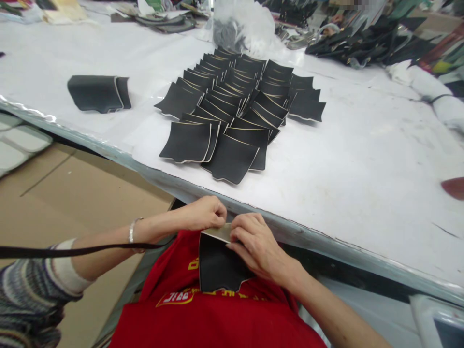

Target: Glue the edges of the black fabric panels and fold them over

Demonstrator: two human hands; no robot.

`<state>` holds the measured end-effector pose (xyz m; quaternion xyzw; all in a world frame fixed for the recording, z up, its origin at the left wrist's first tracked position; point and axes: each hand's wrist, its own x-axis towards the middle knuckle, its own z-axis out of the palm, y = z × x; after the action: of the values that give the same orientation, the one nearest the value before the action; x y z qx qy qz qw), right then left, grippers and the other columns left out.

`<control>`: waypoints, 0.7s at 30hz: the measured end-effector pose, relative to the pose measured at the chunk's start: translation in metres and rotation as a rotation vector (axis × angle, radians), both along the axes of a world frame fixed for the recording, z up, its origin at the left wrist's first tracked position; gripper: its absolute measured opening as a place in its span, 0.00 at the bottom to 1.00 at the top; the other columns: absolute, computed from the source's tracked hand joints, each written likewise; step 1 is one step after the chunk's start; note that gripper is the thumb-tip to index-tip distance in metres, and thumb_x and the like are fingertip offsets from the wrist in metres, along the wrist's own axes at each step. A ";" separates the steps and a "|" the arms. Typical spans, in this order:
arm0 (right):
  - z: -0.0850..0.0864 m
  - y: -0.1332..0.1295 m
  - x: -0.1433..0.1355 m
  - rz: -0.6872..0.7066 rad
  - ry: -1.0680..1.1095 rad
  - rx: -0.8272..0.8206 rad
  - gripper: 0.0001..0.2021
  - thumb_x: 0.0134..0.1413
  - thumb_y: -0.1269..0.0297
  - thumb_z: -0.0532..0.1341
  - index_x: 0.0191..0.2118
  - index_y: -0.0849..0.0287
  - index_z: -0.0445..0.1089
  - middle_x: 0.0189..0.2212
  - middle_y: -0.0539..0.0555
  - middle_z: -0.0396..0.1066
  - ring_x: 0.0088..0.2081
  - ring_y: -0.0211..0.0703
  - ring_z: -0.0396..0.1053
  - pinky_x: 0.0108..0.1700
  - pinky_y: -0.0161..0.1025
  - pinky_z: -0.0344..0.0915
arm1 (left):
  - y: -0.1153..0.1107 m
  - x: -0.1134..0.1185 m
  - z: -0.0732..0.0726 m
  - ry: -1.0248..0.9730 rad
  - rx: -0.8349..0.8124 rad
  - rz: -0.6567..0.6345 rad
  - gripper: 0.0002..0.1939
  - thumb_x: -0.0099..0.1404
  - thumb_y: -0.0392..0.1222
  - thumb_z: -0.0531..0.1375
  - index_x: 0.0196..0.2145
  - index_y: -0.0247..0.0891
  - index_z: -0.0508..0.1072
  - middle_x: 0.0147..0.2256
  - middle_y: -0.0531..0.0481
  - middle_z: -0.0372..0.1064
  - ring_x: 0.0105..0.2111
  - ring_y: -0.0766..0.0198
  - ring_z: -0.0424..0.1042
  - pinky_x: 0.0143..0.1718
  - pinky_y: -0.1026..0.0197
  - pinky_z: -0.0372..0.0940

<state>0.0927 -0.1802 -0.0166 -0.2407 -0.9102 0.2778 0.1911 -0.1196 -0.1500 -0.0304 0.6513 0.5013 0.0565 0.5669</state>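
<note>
Right hand (pixel 259 247) pinches the black panel (pixel 220 266); hold its pale flap (pixel 216 233) even, left hand (pixel 203 213) curled at edge, grip unclear.

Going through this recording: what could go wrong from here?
The black piece is held above the red apron; it might slip down if the right hand loosens.
The overlapping black pieces on the table might slide if bumped.
The strap appears to cross the left forearm near the bracelet and might snag.

Tabletop (pixel 362 188) passable at right; black pieces (pixel 226 104) block middle.
</note>
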 end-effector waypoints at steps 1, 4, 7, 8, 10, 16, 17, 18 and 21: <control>0.004 -0.002 0.001 0.053 -0.005 -0.020 0.06 0.65 0.67 0.56 0.35 0.59 0.65 0.37 0.55 0.69 0.42 0.45 0.64 0.48 0.46 0.57 | 0.000 -0.001 -0.003 0.038 0.009 0.015 0.07 0.48 0.37 0.54 0.19 0.34 0.70 0.16 0.56 0.57 0.19 0.69 0.55 0.21 0.66 0.47; 0.012 -0.004 0.005 0.134 0.005 -0.100 0.05 0.64 0.68 0.57 0.35 0.58 0.65 0.40 0.55 0.68 0.45 0.45 0.64 0.51 0.46 0.57 | -0.001 -0.003 -0.008 0.000 -0.009 0.000 0.09 0.51 0.37 0.54 0.21 0.33 0.72 0.17 0.55 0.59 0.20 0.69 0.57 0.22 0.66 0.49; 0.005 0.001 0.007 0.018 0.061 -0.146 0.05 0.63 0.70 0.57 0.34 0.57 0.64 0.45 0.56 0.66 0.48 0.46 0.63 0.51 0.45 0.60 | -0.005 -0.005 0.002 -0.128 0.041 -0.019 0.14 0.61 0.44 0.54 0.28 0.33 0.75 0.21 0.55 0.63 0.23 0.69 0.59 0.25 0.67 0.52; 0.001 0.003 0.007 -0.020 0.073 -0.145 0.05 0.63 0.70 0.57 0.34 0.57 0.63 0.46 0.57 0.65 0.49 0.47 0.62 0.51 0.46 0.60 | -0.008 -0.007 0.008 -0.153 0.056 -0.011 0.17 0.64 0.47 0.53 0.30 0.33 0.76 0.23 0.54 0.65 0.25 0.68 0.61 0.26 0.68 0.54; -0.006 0.006 0.005 -0.057 0.072 -0.141 0.05 0.63 0.71 0.56 0.34 0.57 0.63 0.47 0.58 0.65 0.49 0.48 0.62 0.51 0.47 0.61 | -0.014 -0.013 0.020 -0.148 0.086 -0.015 0.21 0.68 0.49 0.50 0.35 0.34 0.77 0.28 0.51 0.70 0.29 0.66 0.65 0.30 0.67 0.57; -0.013 0.007 -0.002 -0.047 0.030 -0.167 0.06 0.62 0.73 0.56 0.34 0.57 0.61 0.46 0.58 0.68 0.47 0.47 0.63 0.50 0.46 0.61 | -0.040 -0.027 0.027 0.091 0.252 -0.087 0.11 0.62 0.40 0.59 0.42 0.38 0.78 0.35 0.50 0.75 0.34 0.62 0.70 0.34 0.66 0.58; -0.013 0.007 -0.002 -0.038 0.028 -0.171 0.06 0.63 0.73 0.55 0.34 0.57 0.61 0.46 0.58 0.69 0.47 0.47 0.64 0.50 0.46 0.61 | -0.044 -0.026 0.025 0.096 0.269 -0.090 0.11 0.63 0.38 0.58 0.41 0.38 0.78 0.36 0.49 0.75 0.35 0.62 0.71 0.35 0.66 0.58; -0.013 0.007 -0.003 -0.031 0.027 -0.177 0.06 0.63 0.74 0.55 0.35 0.57 0.61 0.45 0.58 0.69 0.47 0.47 0.64 0.50 0.47 0.61 | -0.046 -0.025 0.024 0.094 0.281 -0.090 0.11 0.64 0.37 0.57 0.41 0.38 0.78 0.36 0.49 0.75 0.36 0.61 0.71 0.36 0.66 0.58; -0.015 0.007 -0.002 -0.022 0.027 -0.198 0.05 0.63 0.74 0.54 0.37 0.57 0.60 0.44 0.57 0.70 0.46 0.46 0.65 0.50 0.47 0.61 | -0.049 -0.021 0.021 0.082 0.295 -0.092 0.12 0.65 0.36 0.55 0.40 0.37 0.77 0.37 0.48 0.75 0.38 0.61 0.72 0.38 0.65 0.59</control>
<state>0.0910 -0.1729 -0.0321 -0.2646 -0.8729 0.3676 0.1813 -0.1408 -0.1990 -0.0094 0.7516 0.4799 0.0766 0.4460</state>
